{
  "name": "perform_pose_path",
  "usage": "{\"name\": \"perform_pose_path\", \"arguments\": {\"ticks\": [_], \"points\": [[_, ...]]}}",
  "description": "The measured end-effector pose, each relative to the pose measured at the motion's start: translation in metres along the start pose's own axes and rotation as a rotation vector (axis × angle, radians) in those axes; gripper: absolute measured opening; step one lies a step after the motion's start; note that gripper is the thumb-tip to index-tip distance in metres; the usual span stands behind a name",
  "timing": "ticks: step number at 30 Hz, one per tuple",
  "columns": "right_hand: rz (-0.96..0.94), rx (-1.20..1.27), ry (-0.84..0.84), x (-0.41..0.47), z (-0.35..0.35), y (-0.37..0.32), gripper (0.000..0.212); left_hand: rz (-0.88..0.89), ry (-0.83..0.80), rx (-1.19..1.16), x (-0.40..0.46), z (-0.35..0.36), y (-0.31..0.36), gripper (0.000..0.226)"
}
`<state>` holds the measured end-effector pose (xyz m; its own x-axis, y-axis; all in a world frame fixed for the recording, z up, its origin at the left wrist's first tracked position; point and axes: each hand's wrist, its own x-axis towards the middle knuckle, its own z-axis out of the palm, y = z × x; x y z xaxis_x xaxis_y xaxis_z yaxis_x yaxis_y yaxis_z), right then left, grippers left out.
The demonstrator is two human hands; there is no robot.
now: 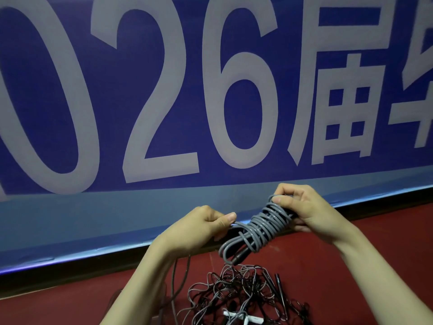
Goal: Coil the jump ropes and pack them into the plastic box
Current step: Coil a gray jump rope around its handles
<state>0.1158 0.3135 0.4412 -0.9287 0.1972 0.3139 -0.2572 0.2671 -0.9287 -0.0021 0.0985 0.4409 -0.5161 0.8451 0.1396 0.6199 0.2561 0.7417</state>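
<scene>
Above the red floor [328, 266], both hands, left hand [201, 225] and right hand [302, 207], apparently clenched around a grey rope coil [262, 227].

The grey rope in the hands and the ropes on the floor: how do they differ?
The grey rope is wound into a tight bundle; the floor pile is a loose tangle. The bundle is held up between the left hand and right hand; the pile lies untouched on the red floor. Both are thin cords.

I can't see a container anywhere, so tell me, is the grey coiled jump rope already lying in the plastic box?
No, the grey coiled jump rope is held up between the left hand and right hand.
</scene>
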Motion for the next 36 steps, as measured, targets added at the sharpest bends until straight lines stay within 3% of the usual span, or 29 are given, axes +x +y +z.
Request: {"name": "perform_pose_path", "arguments": {"ticks": [3,8,12,17,22,24,27,30,32,36], "points": [[-0.005,0.122,0.005,0.001,0.006,0.001,0.023,-0.008,-0.118,-0.357,0.001,0.007,-0.010,0.067],[-0.033,0.288,0.058,0.005,0.022,0.004,0.019,-0.063,-0.023,-0.487,0.007,0.016,-0.014,0.050],[-0.049,0.395,0.080,0.009,0.031,0.008,0.022,-0.051,-0.052,-0.760,0.007,0.024,-0.018,0.044],[-0.021,0.290,-0.023,0.010,0.026,0.008,0.024,-0.052,0.036,-0.580,0.006,0.011,-0.019,0.057],[-0.018,0.195,-0.112,0.008,0.032,0.004,0.020,0.002,0.032,-0.649,0.010,0.009,-0.026,0.059],[-0.034,0.224,-0.073,0.008,0.030,0.003,0.020,-0.057,0.088,-0.651,0.013,0.011,-0.033,0.055],[-0.073,0.290,0.005,0.009,0.028,0.002,0.024,-0.139,0.141,-0.682,0.014,0.019,-0.038,0.026],[-0.091,0.348,0.104,0.012,0.033,0.007,0.021,-0.093,0.004,-0.751,0.015,0.026,-0.030,0.033],[-0.109,0.350,0.170,0.013,0.036,0.011,0.019,-0.110,0.021,-0.756,0.017,0.028,-0.022,0.039],[-0.157,0.253,0.301,0.017,0.041,0.014,0.020,-0.178,0.294,-0.747,0.026,0.028,-0.015,0.033]]}}
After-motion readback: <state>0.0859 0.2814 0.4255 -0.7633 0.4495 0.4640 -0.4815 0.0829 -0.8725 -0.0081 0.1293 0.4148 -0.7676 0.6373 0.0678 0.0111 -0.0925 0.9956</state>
